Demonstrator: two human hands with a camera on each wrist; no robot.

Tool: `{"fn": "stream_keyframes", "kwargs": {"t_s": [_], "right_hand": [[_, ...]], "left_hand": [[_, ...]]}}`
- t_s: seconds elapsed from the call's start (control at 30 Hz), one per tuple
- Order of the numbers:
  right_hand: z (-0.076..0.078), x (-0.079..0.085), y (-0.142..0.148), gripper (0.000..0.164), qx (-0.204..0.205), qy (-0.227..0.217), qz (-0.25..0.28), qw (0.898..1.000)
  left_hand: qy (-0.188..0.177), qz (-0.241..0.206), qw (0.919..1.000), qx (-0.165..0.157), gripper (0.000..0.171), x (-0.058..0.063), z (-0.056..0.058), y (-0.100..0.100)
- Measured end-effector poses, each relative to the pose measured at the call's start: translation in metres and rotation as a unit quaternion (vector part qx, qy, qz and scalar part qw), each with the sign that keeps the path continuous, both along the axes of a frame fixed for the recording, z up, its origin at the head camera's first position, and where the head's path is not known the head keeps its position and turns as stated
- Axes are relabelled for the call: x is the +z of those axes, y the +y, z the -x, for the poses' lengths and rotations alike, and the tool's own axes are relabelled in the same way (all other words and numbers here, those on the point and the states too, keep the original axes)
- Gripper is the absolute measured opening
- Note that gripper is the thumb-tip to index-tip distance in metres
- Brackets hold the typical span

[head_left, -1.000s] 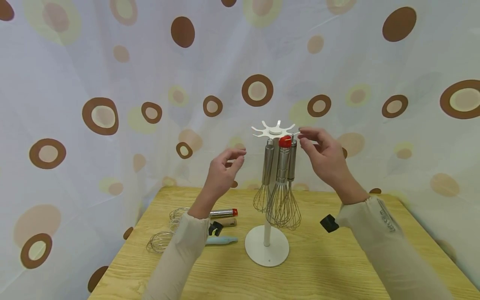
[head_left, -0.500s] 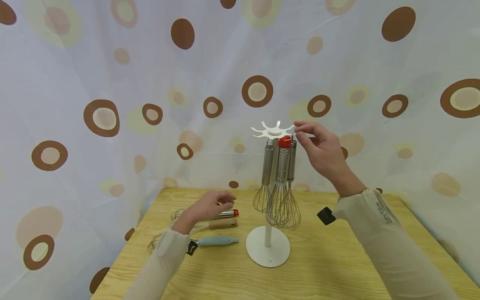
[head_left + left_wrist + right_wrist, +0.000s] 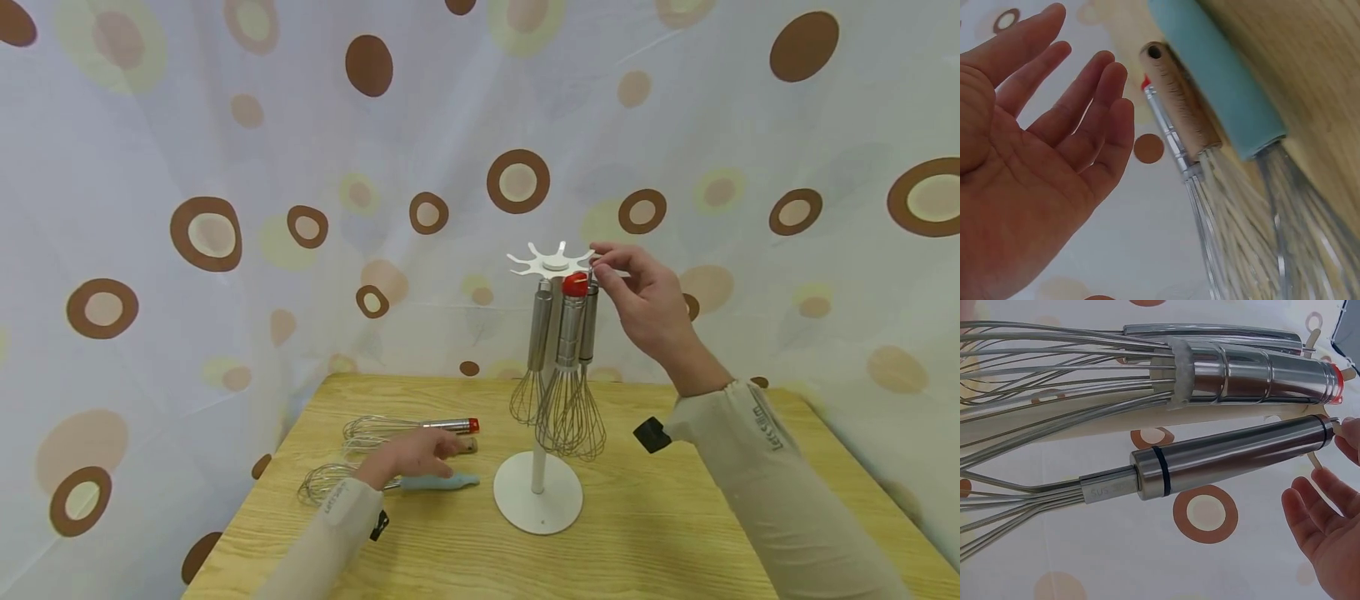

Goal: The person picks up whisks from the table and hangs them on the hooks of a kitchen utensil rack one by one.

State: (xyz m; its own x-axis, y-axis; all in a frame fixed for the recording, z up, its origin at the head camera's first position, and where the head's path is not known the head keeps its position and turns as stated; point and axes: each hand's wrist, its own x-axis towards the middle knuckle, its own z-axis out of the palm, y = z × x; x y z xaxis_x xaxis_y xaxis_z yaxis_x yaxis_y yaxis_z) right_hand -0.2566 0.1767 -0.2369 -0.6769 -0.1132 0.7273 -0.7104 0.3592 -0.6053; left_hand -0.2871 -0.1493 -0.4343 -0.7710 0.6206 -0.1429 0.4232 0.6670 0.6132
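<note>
My right hand (image 3: 648, 304) is at the top of a white hanging rack (image 3: 537, 493), its thumb and forefinger pinching the hanging loop of a steel-handled whisk (image 3: 1229, 453). The other fingers spread below the handle's end in the right wrist view. Beside it hang a red-ended steel whisk (image 3: 570, 333) and a slimmer steel whisk (image 3: 539, 329). My left hand (image 3: 420, 454), palm bare and fingers loosely bent, hovers over the whisks lying at the left. Nearest to it are a light blue-handled whisk (image 3: 1222, 75) and a wooden-handled whisk (image 3: 1175, 100).
Behind those two lies another red-ended steel whisk (image 3: 450, 426) on the wooden table (image 3: 637, 533). Several bare white arms stick out from the rack's top plate (image 3: 555, 265). A curtain with brown circles (image 3: 420, 125) stands behind the table.
My left hand has come down from beside the rack to the lying whisks. My right hand has moved slightly left, its fingertips closing on the hanging whisk's loop.
</note>
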Motion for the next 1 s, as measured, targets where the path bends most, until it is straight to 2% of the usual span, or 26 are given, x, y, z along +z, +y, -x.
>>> {"fn": "stream_keyframes", "kwargs": {"t_s": [0.17, 0.33, 0.47, 0.7, 0.8, 1.0], "right_hand": [[0.001, -0.002, -0.001, 0.016, 0.014, 0.007, 0.015, 1.000], [0.001, -0.003, -0.001, 0.016, 0.010, 0.008, 0.016, 1.000], [0.001, -0.003, -0.001, 0.016, 0.002, 0.009, 0.010, 1.000], [0.000, -0.004, -0.001, 0.017, 0.008, 0.015, 0.017, 1.000], [0.000, -0.004, -0.001, 0.016, 0.007, 0.015, 0.020, 1.000], [-0.001, -0.003, -0.001, 0.016, 0.002, 0.014, 0.020, 1.000]], "left_hand": [[-0.008, 0.022, 0.9997, 0.004, 0.043, -0.013, 0.002, -0.001], [-0.012, 0.020, 0.9997, 0.006, 0.042, -0.022, 0.002, -0.001], [0.000, 0.019, 0.9998, 0.003, 0.040, -0.027, 0.003, -0.001], [0.046, 0.060, 0.9971, -0.003, 0.039, -0.037, 0.004, -0.001], [0.045, 0.068, 0.9967, 0.003, 0.040, -0.041, 0.006, -0.001], [0.059, 0.079, 0.9951, -0.009, 0.032, -0.044, 0.008, -0.003]]}}
